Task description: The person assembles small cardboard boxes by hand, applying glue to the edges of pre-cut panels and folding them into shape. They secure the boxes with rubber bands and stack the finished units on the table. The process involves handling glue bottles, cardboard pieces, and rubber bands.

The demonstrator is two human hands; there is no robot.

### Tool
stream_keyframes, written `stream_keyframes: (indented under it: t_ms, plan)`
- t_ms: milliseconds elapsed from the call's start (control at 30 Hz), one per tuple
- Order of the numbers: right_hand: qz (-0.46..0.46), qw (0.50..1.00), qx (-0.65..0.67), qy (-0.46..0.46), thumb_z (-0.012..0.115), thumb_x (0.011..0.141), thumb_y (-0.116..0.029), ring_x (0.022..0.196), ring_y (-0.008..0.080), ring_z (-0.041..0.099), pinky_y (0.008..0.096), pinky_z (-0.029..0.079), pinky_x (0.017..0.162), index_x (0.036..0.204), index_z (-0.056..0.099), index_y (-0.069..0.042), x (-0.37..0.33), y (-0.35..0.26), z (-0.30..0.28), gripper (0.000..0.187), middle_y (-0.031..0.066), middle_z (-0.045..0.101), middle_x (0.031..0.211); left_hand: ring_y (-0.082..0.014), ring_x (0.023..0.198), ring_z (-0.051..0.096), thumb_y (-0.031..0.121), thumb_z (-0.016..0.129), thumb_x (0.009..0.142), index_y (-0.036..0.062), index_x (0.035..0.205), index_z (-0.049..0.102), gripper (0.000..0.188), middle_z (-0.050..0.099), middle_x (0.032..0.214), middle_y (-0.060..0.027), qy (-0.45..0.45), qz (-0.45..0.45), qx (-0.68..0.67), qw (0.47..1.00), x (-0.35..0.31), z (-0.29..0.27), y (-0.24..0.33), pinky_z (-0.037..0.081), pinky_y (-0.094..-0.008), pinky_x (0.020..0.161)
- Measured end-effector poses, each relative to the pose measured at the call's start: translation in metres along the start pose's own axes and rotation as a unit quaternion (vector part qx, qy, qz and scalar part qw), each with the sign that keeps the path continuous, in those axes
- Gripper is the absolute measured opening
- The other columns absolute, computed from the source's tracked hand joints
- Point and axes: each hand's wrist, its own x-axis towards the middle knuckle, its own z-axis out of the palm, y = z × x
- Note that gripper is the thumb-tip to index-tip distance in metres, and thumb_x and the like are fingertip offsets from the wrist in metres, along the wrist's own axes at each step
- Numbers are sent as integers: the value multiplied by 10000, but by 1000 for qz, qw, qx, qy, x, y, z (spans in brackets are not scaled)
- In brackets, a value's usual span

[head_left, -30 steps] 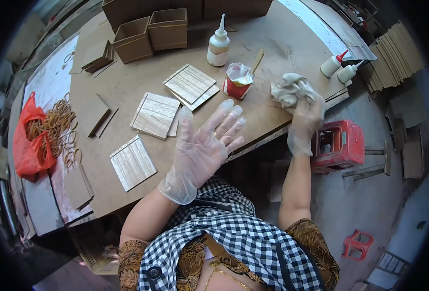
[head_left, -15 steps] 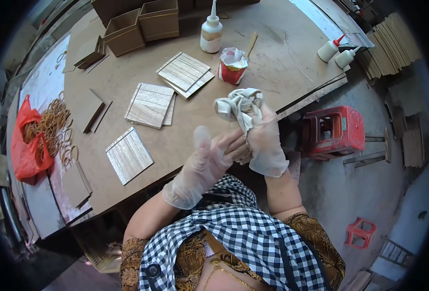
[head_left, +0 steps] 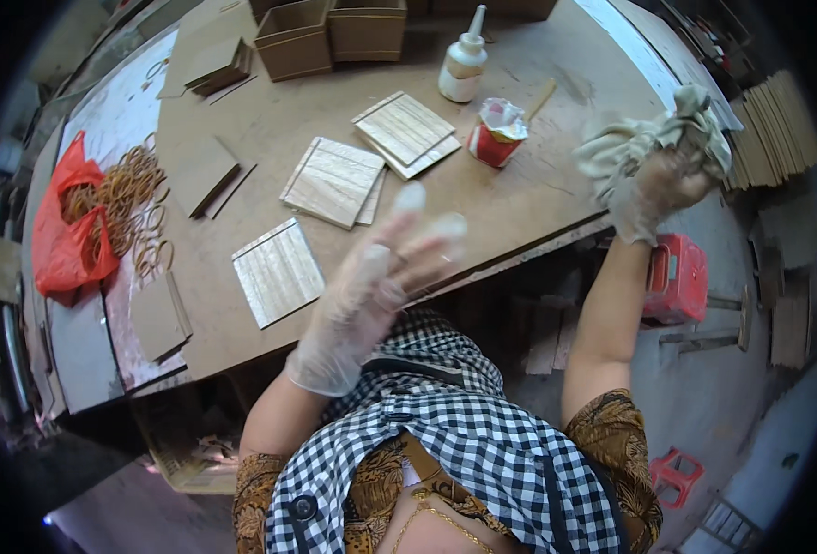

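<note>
- Workshop with a wide brown desk [head_left: 528, 198] whose edges curve in the fisheye view; brown sheets [head_left: 778, 125] stand stacked beyond its right end.
- Right hand [head_left: 664, 185], in a thin clear glove, is closed around a crumpled whitish cloth [head_left: 611, 152] at the right end of the desk; whether the cloth touches the desktop cannot be told.
- Left hand [head_left: 362, 286], gloved alike, is empty and open, its slightly blurred fingers spread above the near edge of the desk.
- Close to the left hand lies a single pale, grooved wooden panel [head_left: 279, 272]; farther back are two overlapping pairs of similar panels, a nearer pair [head_left: 332, 180] and a farther pair [head_left: 404, 126].
- Right of the panels, a red cup [head_left: 494, 148] has a wooden stick [head_left: 541, 97] leaning from it; just behind stands a white bottle [head_left: 463, 78] with a pointed nozzle.
- Two open brown boxes [head_left: 294, 42] sit side by side at the back.
- At far left, tan rubber bands [head_left: 129, 194] spill from a red plastic bag [head_left: 71, 249].
- Below the right forearm, a red stool [head_left: 681, 286] stands on the floor.
</note>
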Motion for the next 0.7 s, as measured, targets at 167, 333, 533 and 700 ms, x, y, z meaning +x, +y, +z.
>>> stream_keyframes:
  t_ms: [167, 333, 533, 700]
  plan:
    - [-73, 869, -456, -175, 691, 910, -258, 1233, 321, 531, 405, 397, 1069, 1339, 535, -6, -29, 30, -10, 521, 198, 590, 1301, -447, 1449, 234, 424, 800, 781, 91, 1564, 167, 1061, 268, 1541, -304, 232, 133, 599, 755, 1, -67, 40, 252, -482, 1182]
    - [76, 961, -128, -234, 600, 912, -2, 1327, 300, 464, 384, 338, 1121, 1377, 506, -2, -122, -33, 9, 474, 164, 508, 1415, -505, 1452, 168, 500, 892, 588, 123, 1579, 65, 1345, 230, 1535, -352, 261, -21, 809, 526, 28, -58, 51, 213, -491, 1191]
    - [-75, 914, -99, -387, 685, 823, 32, 1169, 344, 596, 437, 424, 1042, 1227, 609, -3, -166, -64, 25, 412, 158, 643, 1214, -502, 1415, 270, 484, 938, 472, 109, 1576, 80, 1447, 284, 1510, -350, 226, -117, 812, 525, 51, -68, 54, 302, -465, 1160]
    - [1, 903, -13, -429, 698, 807, 34, 1066, 352, 648, 412, 492, 960, 1144, 665, -28, -181, -59, 27, 344, 158, 689, 1091, -414, 1424, 315, 308, 923, 542, 102, 1580, 76, 1356, 329, 1506, -304, 200, -147, 736, 629, 58, -58, 76, 323, -415, 1148]
